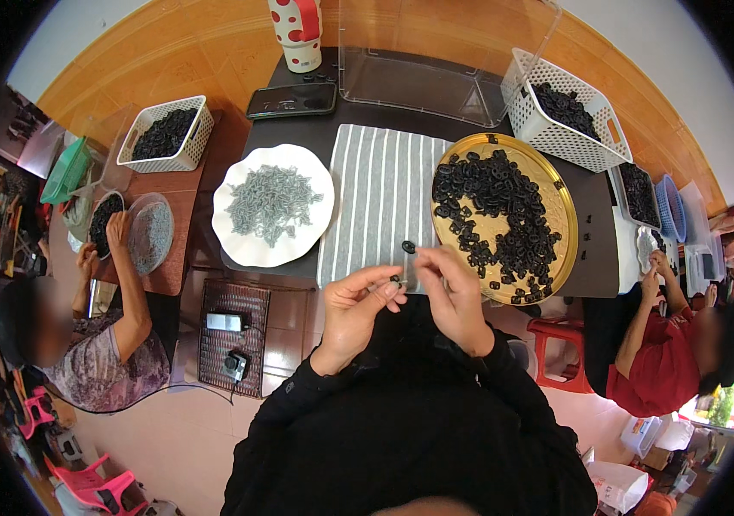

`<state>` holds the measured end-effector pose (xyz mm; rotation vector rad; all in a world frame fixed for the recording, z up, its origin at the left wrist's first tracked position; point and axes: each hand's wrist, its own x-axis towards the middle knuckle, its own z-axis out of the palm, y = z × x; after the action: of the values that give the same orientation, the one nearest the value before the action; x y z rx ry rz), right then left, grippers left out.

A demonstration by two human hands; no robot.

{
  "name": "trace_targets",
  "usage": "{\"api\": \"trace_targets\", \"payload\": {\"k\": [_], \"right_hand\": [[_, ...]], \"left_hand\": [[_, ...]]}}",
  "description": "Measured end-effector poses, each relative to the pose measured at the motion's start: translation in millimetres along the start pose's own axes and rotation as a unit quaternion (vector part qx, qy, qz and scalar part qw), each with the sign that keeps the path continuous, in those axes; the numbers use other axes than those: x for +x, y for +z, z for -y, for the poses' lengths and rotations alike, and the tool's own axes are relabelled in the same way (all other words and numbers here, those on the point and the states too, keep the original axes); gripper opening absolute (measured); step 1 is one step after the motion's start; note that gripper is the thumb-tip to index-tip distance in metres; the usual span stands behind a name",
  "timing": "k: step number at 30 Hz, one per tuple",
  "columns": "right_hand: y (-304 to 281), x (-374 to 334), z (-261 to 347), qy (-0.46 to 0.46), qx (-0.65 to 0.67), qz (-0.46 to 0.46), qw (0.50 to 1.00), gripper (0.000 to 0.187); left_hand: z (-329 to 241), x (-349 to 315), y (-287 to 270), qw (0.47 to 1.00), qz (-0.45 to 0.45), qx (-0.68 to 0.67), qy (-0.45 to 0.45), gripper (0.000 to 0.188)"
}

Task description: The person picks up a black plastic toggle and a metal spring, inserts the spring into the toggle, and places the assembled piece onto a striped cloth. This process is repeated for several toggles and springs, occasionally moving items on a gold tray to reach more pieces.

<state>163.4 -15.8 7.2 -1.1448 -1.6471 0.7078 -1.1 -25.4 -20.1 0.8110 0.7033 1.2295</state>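
In front of my body, above the near edge of a grey-and-white striped cloth [381,189], my two hands are close together. My left hand [356,314] pinches a small black plastic piece [397,279] between thumb and fingertips. My right hand [454,301] has its fingers drawn together beside it; what they hold, if anything, is too small and blurred to tell. A black oval piece [409,247] is by the right fingertips. At left, a white scalloped plate [227,236] bears many small grey pieces [272,202]. A gold tray [566,219] at right bears many black plastic pieces [504,189].
Behind the cloth stand a clear plastic bin [418,90], a phone [292,101] and a spotted tumbler [300,39]. A white basket [530,120] of black pieces stands back right. Co-workers sit left [117,344] and right [663,361]. A red stool [560,348] is beside me.
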Motion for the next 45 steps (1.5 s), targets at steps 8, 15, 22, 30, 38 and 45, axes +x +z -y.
{"api": "trace_targets", "payload": {"k": [8, 15, 22, 30, 38, 45], "right_hand": [[18, 20, -15, -0.085, -0.361, 0.086, 0.925, 0.016], [7, 29, -15, -0.139, -0.227, 0.137, 0.954, 0.021], [23, 17, -7, -0.074, -0.33, 0.031, 0.94, 0.015], [30, 16, -10, -0.125, -0.306, 0.08, 0.94, 0.017], [17, 3, -7, 0.236, 0.252, -0.014, 0.938, 0.016], [20, -7, -7, 0.209, 0.299, -0.041, 0.93, 0.017]], "left_hand": [[-8, 11, -12, 0.998, -0.04, -0.033, -0.02, 0.017], [-5, 12, -20, 0.999, -0.046, -0.025, 0.009, 0.02], [-6, 14, -21, 0.998, -0.057, 0.001, 0.021, 0.021], [-3, 11, -21, 0.998, -0.056, 0.006, 0.029, 0.023], [-6, 12, -15, 0.998, -0.059, 0.002, 0.034, 0.023], [-1, 13, -5, 0.996, -0.044, 0.036, 0.069, 0.024]]}}
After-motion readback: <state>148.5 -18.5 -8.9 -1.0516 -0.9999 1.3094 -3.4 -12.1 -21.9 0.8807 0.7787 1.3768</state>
